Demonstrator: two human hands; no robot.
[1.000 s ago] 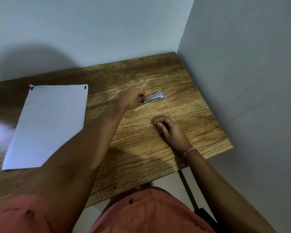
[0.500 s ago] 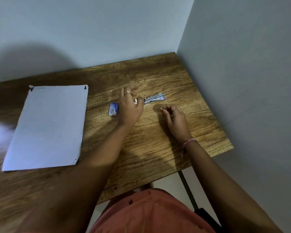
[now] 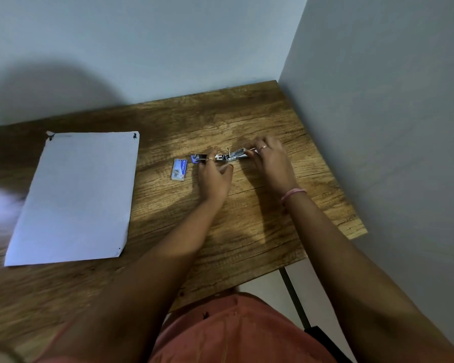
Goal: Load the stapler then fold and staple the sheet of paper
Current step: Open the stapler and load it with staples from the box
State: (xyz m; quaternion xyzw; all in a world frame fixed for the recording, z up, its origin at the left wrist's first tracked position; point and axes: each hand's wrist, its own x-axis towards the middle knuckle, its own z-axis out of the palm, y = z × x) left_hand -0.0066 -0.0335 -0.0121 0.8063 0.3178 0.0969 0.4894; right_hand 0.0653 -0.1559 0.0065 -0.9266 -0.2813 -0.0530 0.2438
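A small blue and silver stapler (image 3: 231, 156) lies swung open on the wooden table (image 3: 220, 231), its top flipped out to the left. My left hand (image 3: 214, 176) holds the flipped-out top end with its fingertips. My right hand (image 3: 269, 159) pinches the right end of the stapler's tray; I cannot tell whether staples are between its fingers. A small blue and white staple box (image 3: 179, 169) lies just left of my left hand. The white sheet of paper (image 3: 76, 197) lies flat at the table's left, apart from both hands.
The table stands in a corner, with a wall behind it and a wall along its right edge. The paper has dark marks at its top corners. A dark table leg (image 3: 295, 297) shows below the front edge, and my reddish clothing (image 3: 233, 334) fills the bottom.
My left hand drew back from the stapler and uncovered the staple box, then took hold of the stapler's left end. My right hand moved up from the table to the right end. The stapler now lies open.
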